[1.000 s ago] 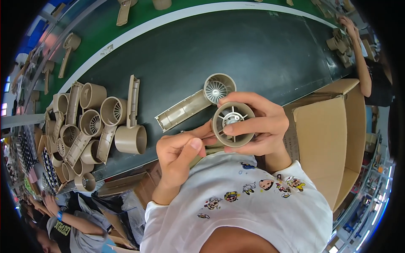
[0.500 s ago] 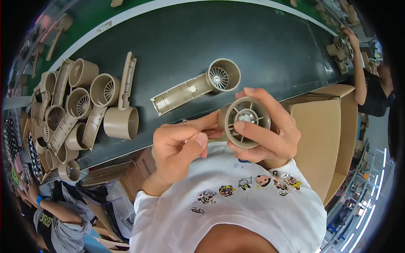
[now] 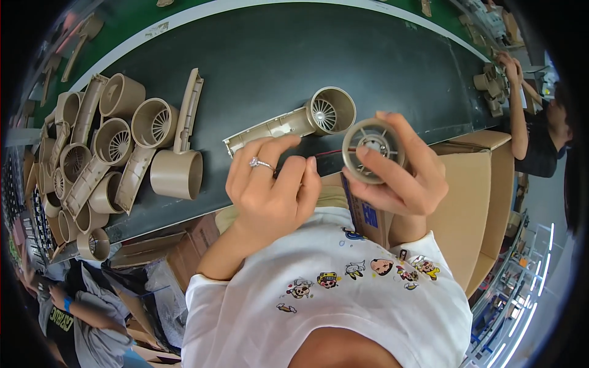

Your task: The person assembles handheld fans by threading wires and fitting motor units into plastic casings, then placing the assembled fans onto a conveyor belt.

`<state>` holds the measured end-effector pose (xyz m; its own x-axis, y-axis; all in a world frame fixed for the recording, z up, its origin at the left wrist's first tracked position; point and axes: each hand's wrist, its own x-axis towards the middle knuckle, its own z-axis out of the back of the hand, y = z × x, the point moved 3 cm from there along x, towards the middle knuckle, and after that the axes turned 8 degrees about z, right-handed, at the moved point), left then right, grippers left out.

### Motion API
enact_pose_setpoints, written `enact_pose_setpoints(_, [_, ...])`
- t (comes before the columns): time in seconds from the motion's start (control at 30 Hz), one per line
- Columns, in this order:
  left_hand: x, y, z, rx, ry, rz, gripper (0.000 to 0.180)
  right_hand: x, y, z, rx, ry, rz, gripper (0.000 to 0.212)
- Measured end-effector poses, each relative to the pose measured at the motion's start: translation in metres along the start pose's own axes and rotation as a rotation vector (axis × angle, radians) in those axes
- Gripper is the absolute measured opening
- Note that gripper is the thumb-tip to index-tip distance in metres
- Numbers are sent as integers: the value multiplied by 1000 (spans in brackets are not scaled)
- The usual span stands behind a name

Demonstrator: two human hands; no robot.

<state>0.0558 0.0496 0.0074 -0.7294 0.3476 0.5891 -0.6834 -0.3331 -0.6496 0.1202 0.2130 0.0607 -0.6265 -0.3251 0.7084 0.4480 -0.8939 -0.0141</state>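
Note:
My right hand (image 3: 408, 175) grips a round beige plastic housing (image 3: 351, 162) with spokes and a shiny round hub in its open end. A finger reaches into that end. A thin red wire (image 3: 331, 151) runs from the housing toward my left hand (image 3: 270, 178), which wears a ring. The left fingers are curled and pinched at the end of the wire; the grip itself is partly hidden. Behind my hands, a beige shell with a round grilled cup (image 3: 345, 110) and a long open handle (image 3: 276, 127) lies on the dark table (image 3: 264, 67).
Several similar beige shells (image 3: 177, 175) are heaped on the table's left. An open cardboard box (image 3: 463, 196) stands at the right below the table edge. A person (image 3: 521, 116) works at the far right, another (image 3: 86, 306) at the lower left. Green surface (image 3: 123, 37) borders the far side.
My right hand has lifted the housing slightly up and right. My left hand has drawn away from it and turned over, and the red wire now shows between them.

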Motion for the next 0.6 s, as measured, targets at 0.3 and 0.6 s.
enact_pose_setpoints(0.3, [16, 21, -9, 275, 144, -15, 39, 13, -32, 0, -91, 73, -24, 30])
enact_pose_setpoints(0.6, [20, 23, -18, 223, 173, -11, 34, 27, -20, -17, -49, 196, 109, 31])
